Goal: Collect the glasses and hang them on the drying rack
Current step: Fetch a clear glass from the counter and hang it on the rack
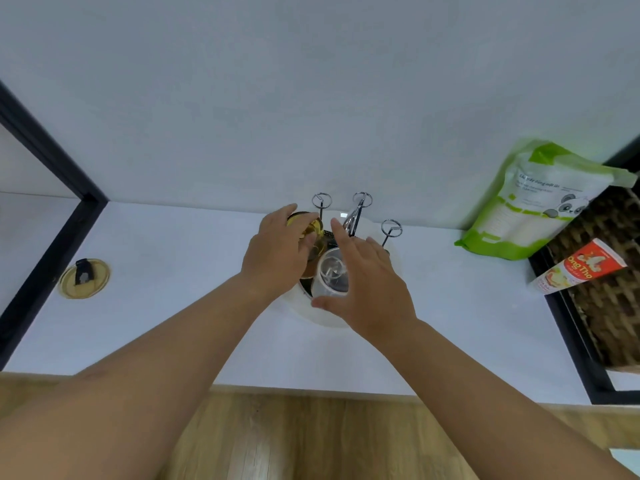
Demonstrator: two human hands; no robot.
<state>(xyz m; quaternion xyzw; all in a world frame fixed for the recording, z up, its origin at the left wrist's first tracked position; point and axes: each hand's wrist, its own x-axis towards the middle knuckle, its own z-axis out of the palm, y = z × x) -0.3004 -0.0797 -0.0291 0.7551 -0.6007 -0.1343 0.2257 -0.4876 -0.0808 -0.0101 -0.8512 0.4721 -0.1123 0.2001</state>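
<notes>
Forearms enter from lower frame, converging at centre. Left hand (277, 251): fingers curled round amber glass (313, 233), held at drying rack (358, 216) by leftmost looped prong. Right hand (367, 289): fingers spread, relaxed, just beside clear glass (330, 275) on rack; contact unclear. Round yellow lid (84, 278) at left on white counter (173, 306). Green pouch (533, 202) and red-labelled tube (581, 268) at right.
</notes>
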